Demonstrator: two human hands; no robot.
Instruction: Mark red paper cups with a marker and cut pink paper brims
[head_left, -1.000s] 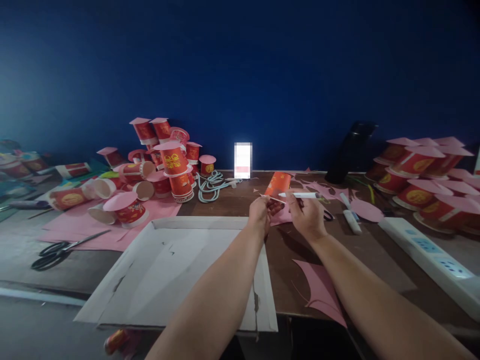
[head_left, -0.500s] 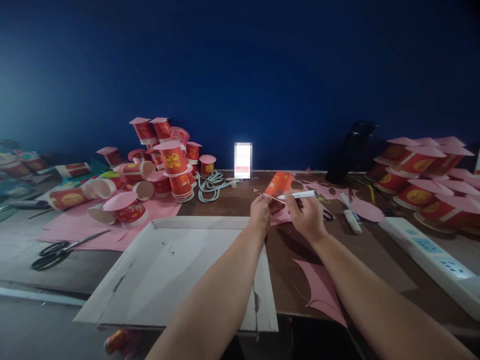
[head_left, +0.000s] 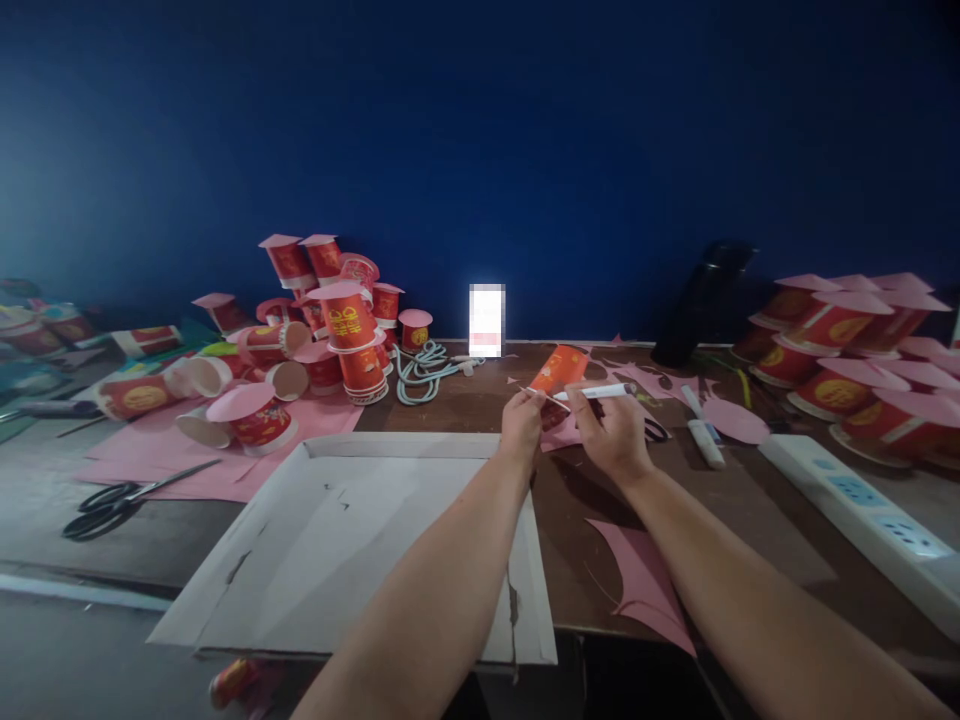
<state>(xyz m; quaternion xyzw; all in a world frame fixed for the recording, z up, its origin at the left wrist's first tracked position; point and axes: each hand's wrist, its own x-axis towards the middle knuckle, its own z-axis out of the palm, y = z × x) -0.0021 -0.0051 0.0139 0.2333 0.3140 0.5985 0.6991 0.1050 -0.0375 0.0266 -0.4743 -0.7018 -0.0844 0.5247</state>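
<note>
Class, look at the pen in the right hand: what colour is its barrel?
The pen is white, seen best in the head view.

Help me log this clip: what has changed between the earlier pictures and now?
The left hand and the orange cup it holds shifted slightly right. The white pen in the right hand tipped slightly, tip lower. Nothing was taken or released; scissors and power strip stayed.

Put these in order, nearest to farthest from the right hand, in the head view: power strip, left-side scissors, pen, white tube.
1. Pen: held in the right hand.
2. White tube: just to its right.
3. Power strip: farther right.
4. Scissors: far left, beyond the tray.
</note>
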